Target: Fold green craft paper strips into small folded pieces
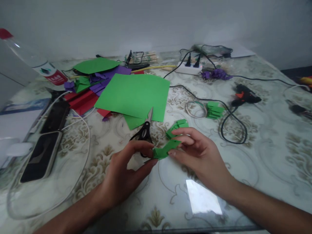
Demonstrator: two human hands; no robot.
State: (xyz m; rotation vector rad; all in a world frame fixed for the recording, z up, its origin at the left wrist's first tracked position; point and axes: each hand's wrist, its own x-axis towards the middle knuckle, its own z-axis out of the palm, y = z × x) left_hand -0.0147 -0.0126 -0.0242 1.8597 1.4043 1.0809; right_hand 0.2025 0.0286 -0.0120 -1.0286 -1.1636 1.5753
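Observation:
A small curved strip of green paper [163, 151] is stretched between my two hands above the table. My left hand [126, 169] pinches its left end between thumb and fingers. At the other end, my right hand [200, 151] grips it with thumb and fingertips. Just behind lies a folded green paper piece [179, 125], partly covered by my right fingers. Black-handled scissors [147, 125] lie behind my left fingers with the blades pointing away; their handles are partly hidden. Beyond them rest large green paper sheets [136, 94].
Further right are a roll of tape [195, 110], another folded green piece [214, 110] and a black glue gun [245, 95] with a looped cord. A white power strip [189, 68] stands at the back. Phones [42, 156], a white cable and a bottle [36, 58] occupy the left.

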